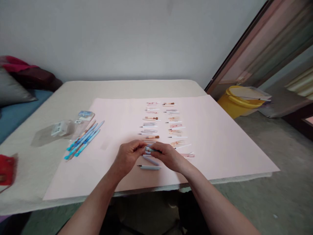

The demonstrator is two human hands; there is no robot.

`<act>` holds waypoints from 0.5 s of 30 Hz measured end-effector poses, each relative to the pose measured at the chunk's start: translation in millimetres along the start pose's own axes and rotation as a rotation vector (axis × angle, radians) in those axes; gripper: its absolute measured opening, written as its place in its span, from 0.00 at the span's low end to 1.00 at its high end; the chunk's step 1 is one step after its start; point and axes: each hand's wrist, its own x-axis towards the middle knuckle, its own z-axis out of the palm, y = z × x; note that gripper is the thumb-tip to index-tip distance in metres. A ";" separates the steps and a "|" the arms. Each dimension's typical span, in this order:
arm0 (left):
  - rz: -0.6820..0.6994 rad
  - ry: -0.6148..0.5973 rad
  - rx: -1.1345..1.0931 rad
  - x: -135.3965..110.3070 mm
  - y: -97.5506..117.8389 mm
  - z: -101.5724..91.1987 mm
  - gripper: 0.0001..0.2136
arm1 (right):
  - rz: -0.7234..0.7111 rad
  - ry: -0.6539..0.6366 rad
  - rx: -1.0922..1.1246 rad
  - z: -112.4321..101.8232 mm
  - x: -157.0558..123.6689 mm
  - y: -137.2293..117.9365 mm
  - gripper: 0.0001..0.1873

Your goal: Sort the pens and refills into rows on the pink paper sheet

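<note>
My left hand and my right hand meet over the near part of the pink sheet. Both are closed, fingertips pinched on a small light-blue pen that they share. Most of it is hidden by the fingers. Just below them lie a lavender pen barrel and a grey-blue barrel with a thin dark-tipped refill alongside. Beyond the hands, two columns of pen parts run away from me: clear printed barrels, brown-ended barrels and white refills.
To the left, several blue pens lie in a bundle near clear plastic packaging and a blue-labelled packet. A red object sits at the far left edge. On the right floor stands a yellow bucket. A wall backs the table.
</note>
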 end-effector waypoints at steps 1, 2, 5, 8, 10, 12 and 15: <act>0.007 0.004 0.027 -0.5 0.6 -0.7 0.08 | 0.003 -0.002 -0.018 0.0 0.2 0.1 0.09; 0.010 0.006 0.055 -0.9 1.4 -1.4 0.08 | 0.007 -0.005 -0.039 -0.2 0.3 0.0 0.09; 0.025 -0.002 0.123 -1.8 3.2 -3.4 0.06 | 0.012 -0.014 -0.083 -1.0 0.5 -0.3 0.09; 0.051 -0.001 0.157 -2.3 3.8 -4.3 0.05 | 0.015 -0.025 -0.080 -0.9 0.6 1.3 0.08; 0.053 0.011 0.156 -2.6 4.1 -4.5 0.05 | 0.011 -0.030 -0.057 -0.1 0.9 3.6 0.08; 0.044 0.011 0.116 -3.4 5.1 -4.5 0.07 | -0.006 -0.032 -0.024 0.7 1.3 6.1 0.08; 0.035 -0.020 -0.009 -5.6 8.9 -4.9 0.09 | -0.039 -0.036 0.047 1.6 2.4 8.3 0.09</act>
